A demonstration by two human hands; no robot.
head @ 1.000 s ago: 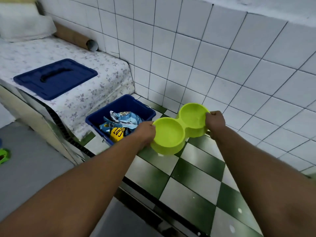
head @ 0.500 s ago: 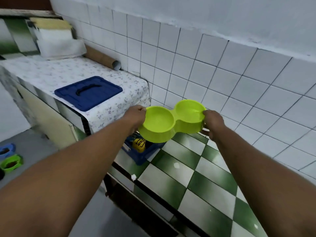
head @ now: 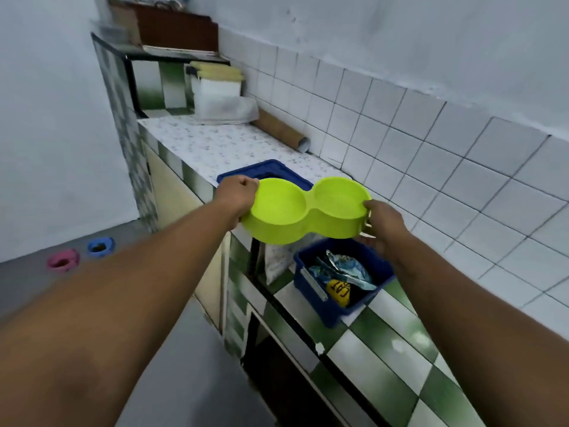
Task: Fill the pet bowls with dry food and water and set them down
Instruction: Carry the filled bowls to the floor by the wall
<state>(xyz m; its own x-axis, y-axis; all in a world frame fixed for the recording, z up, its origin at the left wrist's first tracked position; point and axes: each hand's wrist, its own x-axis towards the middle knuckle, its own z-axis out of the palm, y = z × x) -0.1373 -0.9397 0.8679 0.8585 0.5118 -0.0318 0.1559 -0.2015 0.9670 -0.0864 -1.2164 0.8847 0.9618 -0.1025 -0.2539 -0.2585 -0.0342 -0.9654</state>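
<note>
Green-and-white checked tile nearest, on the counter (head: 385,349) running in from 5 o'clock toward the middle. Carried, a little further in, a blue bin (head: 326,311), open-topped and packed with crumpled blue-and-silver food bags (head: 341,268) and a yellow pouch (head: 338,293) at its 6 o'clock side.

Held a lime-green double bowl (head: 308,211) in the air just above the bin's 12 o'clock edge, roughly level, with both round wells facing up and showing bare plastic. Gripped the bowl's 9 o'clock end with the left hand (head: 237,195), closed tight with fingers curled over the rim. Took the 3 o'clock end with the right hand (head: 385,223), with the thumb on top of the rim and the fingers wrapped beneath.

Partly hid a dark blue lid (head: 268,167) behind the bowl at 11 o'clock, flat on a floral-printed cloth (head: 221,146) spread over a higher stretch of counter. Found further back, toward 12 o'clock, a brown cardboard tube (head: 283,132) lying along the foot of the white-tiled wall (head: 431,155), then a stack of white and yellowish blocks (head: 215,94), with a brown box (head: 178,33) on the shelf above. Showed, well apart at 9 o'clock on the grey floor (head: 191,380), a pink bowl (head: 63,260) and a blue bowl (head: 100,245) just beside each other, each with something dark inside, too blurred to tell.
</note>
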